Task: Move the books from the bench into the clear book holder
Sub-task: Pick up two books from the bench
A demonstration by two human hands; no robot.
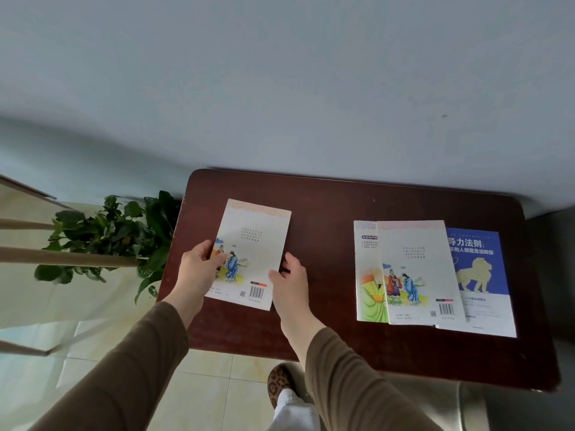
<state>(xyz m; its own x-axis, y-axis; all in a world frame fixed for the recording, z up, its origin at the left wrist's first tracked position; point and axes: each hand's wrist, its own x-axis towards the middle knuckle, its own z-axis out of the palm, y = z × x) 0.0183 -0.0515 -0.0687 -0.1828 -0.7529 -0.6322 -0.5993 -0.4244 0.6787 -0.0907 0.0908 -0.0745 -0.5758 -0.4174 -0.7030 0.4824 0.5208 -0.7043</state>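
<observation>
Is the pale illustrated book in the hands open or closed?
Closed: the pale illustrated book shows only its back cover, with barcode; both hands grip its side edges.

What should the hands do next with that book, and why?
Probably lift the book off the bench. The left hand already holds its left edge, the right hand touches its right edge, and three more books wait. No clear holder is in view yet.

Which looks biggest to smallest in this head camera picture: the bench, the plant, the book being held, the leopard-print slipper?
1. Bench, by far the largest.
2. Plant and the held book, gripped by the left hand and right hand: they look about alike, so I won't rank them.
3. Leopard-print slipper, smallest, though partly hidden.
</observation>
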